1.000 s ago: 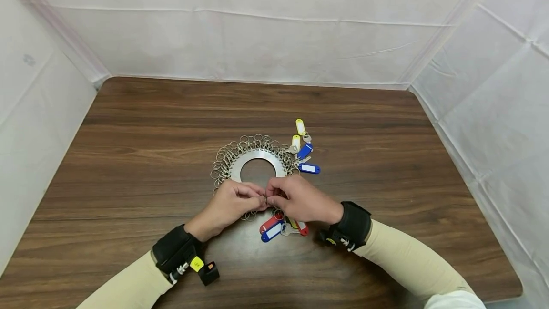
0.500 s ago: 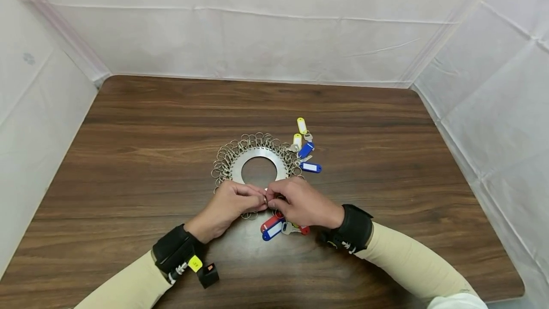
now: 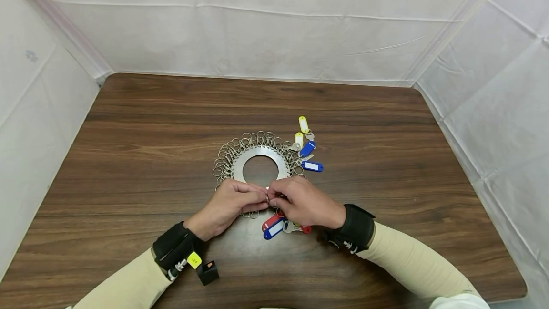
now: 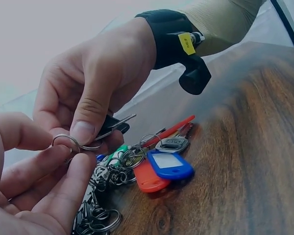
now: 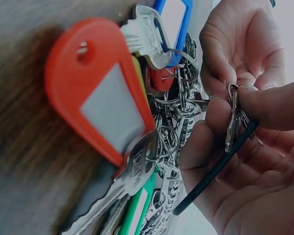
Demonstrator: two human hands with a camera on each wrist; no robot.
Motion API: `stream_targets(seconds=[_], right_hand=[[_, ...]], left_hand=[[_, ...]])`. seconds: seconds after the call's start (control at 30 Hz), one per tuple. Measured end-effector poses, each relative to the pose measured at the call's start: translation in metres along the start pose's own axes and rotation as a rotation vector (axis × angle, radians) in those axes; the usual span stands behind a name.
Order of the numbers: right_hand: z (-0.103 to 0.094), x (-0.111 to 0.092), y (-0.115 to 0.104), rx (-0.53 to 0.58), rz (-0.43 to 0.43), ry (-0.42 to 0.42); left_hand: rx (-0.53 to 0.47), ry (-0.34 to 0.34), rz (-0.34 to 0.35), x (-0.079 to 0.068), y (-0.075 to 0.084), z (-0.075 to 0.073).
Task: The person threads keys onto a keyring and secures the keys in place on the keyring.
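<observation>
My left hand [image 3: 227, 206] and right hand [image 3: 304, 201] meet fingertip to fingertip over the near edge of a flat metal ring plate [image 3: 256, 152], fringed with clips and small split rings. Thumb and fingers of the left hand pinch a thin split ring [image 4: 63, 139]. The right hand grips a key [image 5: 232, 125] on a split ring, with a dark key tag [image 5: 213, 169] seen edge-on against its fingers. Just below the hands, a red tag [image 5: 100, 93], a blue tag [image 4: 170, 165] and a green tag [image 5: 136, 210] lie with keys clipped to the plate.
Yellow tags [image 3: 303, 124] and blue tags [image 3: 312, 166] with keys fan out at the plate's right side. Brown wood-grain table [image 3: 150, 123] lies all around. White sheets [image 3: 274, 37] close off the back and both sides.
Both hands stay at the plate's near edge, with small finger movements. A split ring between the fingertips shows more clearly now. The head view has shifted slightly.
</observation>
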State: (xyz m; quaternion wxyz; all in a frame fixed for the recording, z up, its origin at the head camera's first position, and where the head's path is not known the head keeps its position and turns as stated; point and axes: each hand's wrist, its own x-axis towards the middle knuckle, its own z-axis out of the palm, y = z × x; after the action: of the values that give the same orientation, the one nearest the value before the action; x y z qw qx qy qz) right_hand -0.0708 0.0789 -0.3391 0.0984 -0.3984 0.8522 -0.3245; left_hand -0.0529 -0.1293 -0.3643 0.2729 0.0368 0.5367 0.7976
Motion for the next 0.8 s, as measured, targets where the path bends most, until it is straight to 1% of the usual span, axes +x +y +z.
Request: stream_targets(seconds=[0.17, 0.43, 0.6, 0.8], right_hand=[[0.0018, -0.0006, -0.0029, -0.030, -0.013, 0.016], [0.0064, 0.0007, -0.0056, -0.077, -0.028, 0.040], [0.0069, 0.0007, -0.0054, -0.072, -0.027, 0.044], [0.0068, 0.0005, -0.0057, -0.094, -0.034, 0.045]], left_hand=[[-0.012, 0.006, -0.001, -0.0008, -0.0012, -0.0007], [-0.030, 0.051, -0.024, -0.0022, -0.0023, 0.0003], [-0.064, 0.046, -0.041, -0.0024, -0.0019, -0.0010], [-0.061, 0.032, -0.042, -0.0030, -0.0025, -0.0025]])
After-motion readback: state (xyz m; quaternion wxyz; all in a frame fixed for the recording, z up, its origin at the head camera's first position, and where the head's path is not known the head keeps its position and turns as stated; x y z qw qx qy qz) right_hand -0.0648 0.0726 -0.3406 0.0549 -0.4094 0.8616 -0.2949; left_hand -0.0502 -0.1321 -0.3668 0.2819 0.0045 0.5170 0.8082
